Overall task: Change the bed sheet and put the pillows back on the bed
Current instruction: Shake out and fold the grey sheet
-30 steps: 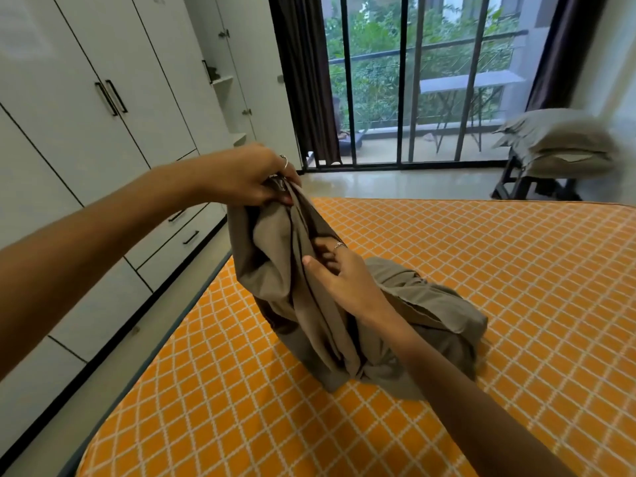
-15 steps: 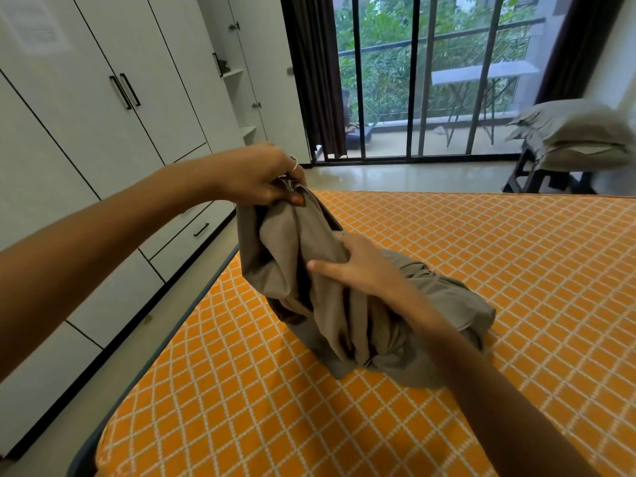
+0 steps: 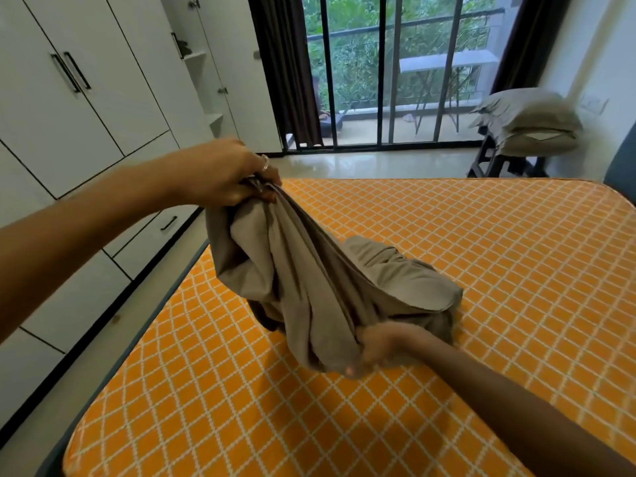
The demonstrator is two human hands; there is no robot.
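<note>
A bunched grey-brown bed sheet (image 3: 309, 277) lies on the bare orange mattress (image 3: 499, 270) with its white diamond pattern. My left hand (image 3: 223, 177) grips the top of the sheet and lifts that end above the mattress's left edge. My right hand (image 3: 378, 346) grips a lower fold close to the mattress surface, its fingers curled under the cloth. The sheet stretches between both hands, and the remainder is heaped behind. Two grey pillows (image 3: 530, 125) are stacked on a dark stool at the far right.
White wardrobe doors and drawers (image 3: 86, 108) line the left wall, with a narrow floor strip beside the bed. A barred glass balcony door (image 3: 395, 70) with dark curtains stands beyond the bed's far edge. A blue-grey headboard edge (image 3: 623, 160) shows at the right.
My right hand slid down the sheet from its middle to a lower fold near the mattress and took hold there. My left hand keeps its grip up high.
</note>
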